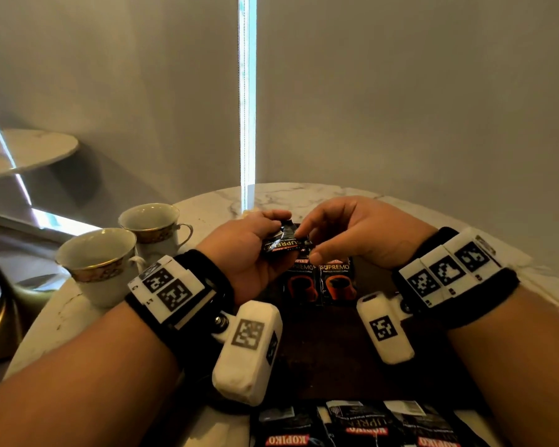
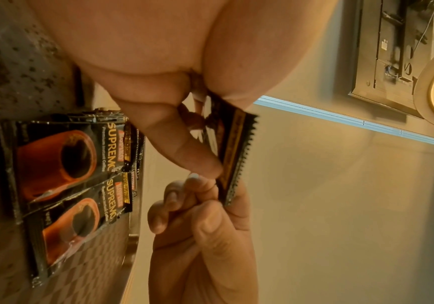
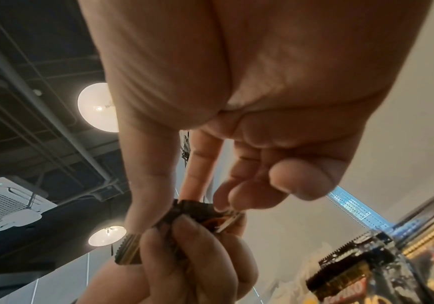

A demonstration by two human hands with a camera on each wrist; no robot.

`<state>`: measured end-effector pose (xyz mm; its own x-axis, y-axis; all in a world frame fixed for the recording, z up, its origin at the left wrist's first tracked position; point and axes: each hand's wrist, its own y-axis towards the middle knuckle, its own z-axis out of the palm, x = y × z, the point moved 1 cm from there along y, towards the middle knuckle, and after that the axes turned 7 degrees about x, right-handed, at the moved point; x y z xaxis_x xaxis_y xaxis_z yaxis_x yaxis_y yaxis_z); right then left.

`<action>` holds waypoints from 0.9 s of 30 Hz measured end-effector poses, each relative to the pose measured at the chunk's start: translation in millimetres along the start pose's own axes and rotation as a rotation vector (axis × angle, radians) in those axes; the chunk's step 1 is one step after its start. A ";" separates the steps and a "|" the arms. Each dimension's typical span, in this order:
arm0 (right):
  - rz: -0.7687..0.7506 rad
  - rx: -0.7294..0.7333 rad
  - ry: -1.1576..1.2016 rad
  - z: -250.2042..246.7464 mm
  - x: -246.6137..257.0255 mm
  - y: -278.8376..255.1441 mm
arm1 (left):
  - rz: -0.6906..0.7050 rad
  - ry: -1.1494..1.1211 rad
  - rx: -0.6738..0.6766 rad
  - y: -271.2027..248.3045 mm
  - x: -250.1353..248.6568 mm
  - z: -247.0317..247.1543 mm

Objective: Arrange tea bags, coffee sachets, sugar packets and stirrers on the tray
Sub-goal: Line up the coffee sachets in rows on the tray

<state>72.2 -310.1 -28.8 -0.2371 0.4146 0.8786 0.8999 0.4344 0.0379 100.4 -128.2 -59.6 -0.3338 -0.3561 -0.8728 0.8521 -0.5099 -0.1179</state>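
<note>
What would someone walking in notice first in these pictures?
Probably the two hands meeting over the middle of the table: the left hand and right hand both pinch one black coffee sachet held in the air. Just below it, two matching sachets with orange cups printed on them lie side by side on a dark tray. To the left stand two gold-banded teacups on the marble table.

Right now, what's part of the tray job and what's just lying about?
Part of the job:
- coffee sachet pinched by left hand and right hand
- two sachets lying side by side on the dark tray
- more sachets at the near edge

Lying about:
- two empty teacups on the marble table
- side table at far left
</note>
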 end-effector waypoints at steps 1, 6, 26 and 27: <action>-0.010 -0.002 0.016 1.8 2.4 -1.2 | -0.006 -0.006 0.003 -0.4 0.1 0.1; -0.071 -0.060 -0.021 9.4 2.5 1.4 | -0.038 -0.010 0.005 0.8 1.6 0.0; 0.371 -0.254 0.273 -3.6 -28.1 12.2 | -0.316 0.231 0.106 4.3 -15.8 -23.7; 0.400 -0.231 0.285 -1.3 -28.4 12.0 | -0.333 0.239 0.131 4.0 -15.5 -23.3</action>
<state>90.2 -317.7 -52.6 0.2203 0.2638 0.9391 0.9642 0.0865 -0.2505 118.4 -106.4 -57.6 -0.4658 0.0282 -0.8845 0.6503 -0.6670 -0.3637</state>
